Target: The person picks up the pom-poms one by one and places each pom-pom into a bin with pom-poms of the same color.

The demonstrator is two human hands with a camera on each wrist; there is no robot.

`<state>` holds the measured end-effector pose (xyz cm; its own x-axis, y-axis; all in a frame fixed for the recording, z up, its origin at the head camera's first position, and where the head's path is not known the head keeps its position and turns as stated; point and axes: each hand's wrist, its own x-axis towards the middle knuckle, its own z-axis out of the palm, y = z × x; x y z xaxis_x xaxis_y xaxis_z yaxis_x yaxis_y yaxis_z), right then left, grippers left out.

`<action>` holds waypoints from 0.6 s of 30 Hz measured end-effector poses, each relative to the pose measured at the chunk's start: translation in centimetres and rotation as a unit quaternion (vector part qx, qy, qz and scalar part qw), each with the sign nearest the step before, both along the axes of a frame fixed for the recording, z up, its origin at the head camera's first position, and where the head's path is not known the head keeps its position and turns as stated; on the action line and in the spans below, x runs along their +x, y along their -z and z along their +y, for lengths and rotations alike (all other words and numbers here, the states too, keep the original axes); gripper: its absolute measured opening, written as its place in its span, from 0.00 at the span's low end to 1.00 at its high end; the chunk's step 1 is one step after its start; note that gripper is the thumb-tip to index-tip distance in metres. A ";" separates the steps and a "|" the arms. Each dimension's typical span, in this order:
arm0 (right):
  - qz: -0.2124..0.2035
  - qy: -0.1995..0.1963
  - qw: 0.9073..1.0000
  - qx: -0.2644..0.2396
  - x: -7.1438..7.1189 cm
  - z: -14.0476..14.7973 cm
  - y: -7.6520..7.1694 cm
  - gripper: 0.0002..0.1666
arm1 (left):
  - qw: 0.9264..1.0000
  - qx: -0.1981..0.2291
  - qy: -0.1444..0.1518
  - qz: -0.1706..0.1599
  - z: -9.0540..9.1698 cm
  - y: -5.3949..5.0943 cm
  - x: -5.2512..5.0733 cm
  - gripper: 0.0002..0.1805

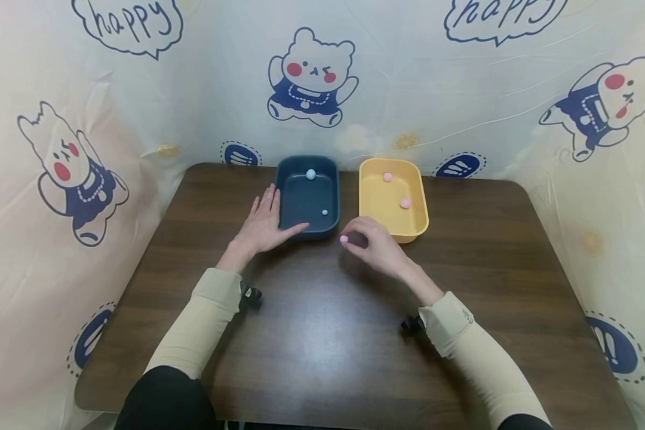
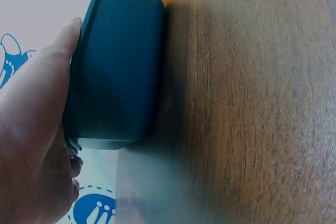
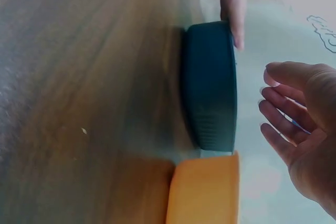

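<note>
My left hand (image 1: 260, 227) rests against the dark blue bin (image 1: 307, 227), fingers straight along its left side and the thumb reaching over the near rim. In the left wrist view the thumb lies on the rim of the bin (image 2: 118, 66). Inside this bin are a larger light blue ball (image 1: 310, 174) and a smaller one (image 1: 325, 212). My right hand (image 1: 378, 248) pinches a small pink ball (image 1: 344, 239) between thumb and index fingertip, in front of the gap between the bins. The yellow bin (image 1: 420, 224) holds two pink balls, one farther back (image 1: 387, 177) and one nearer (image 1: 405, 203).
Both bins stand side by side near the back edge of the dark wooden table (image 1: 312, 334). Behind and beside the table hangs a pale printed cloth (image 1: 220, 89) with cartoon animals. Black wrist cameras (image 1: 251, 295) sit below both hands.
</note>
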<state>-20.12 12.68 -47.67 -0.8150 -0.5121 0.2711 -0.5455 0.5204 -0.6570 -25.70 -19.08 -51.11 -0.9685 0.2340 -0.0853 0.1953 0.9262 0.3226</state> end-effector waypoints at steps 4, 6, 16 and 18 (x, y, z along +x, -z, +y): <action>0.016 0.008 1.000 -0.012 -0.3 0.4 -0.5 0.08 | 1.000 0.002 0.003 -0.005 -0.1 -0.1 -0.2 0.74; 0.020 0.015 1.000 -0.018 -0.7 0.7 -0.6 0.07 | 1.000 0.009 0.004 -0.010 -0.1 -0.3 -0.3 0.75; -0.017 0.083 0.995 -0.054 -3.5 2.6 0.0 0.10 | 1.000 0.010 0.004 -0.011 -0.1 -0.2 -0.4 0.75; -0.024 0.102 0.993 -0.058 -4.1 3.1 0.4 0.10 | 1.000 0.003 0.005 -0.009 -0.1 -0.1 -0.2 0.74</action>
<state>-24.21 15.78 -48.06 -0.9120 -0.3036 0.2759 -0.4029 0.5365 -0.7415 -25.93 -19.23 -51.05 -0.9646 0.2436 -0.1008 0.1984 0.9226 0.3307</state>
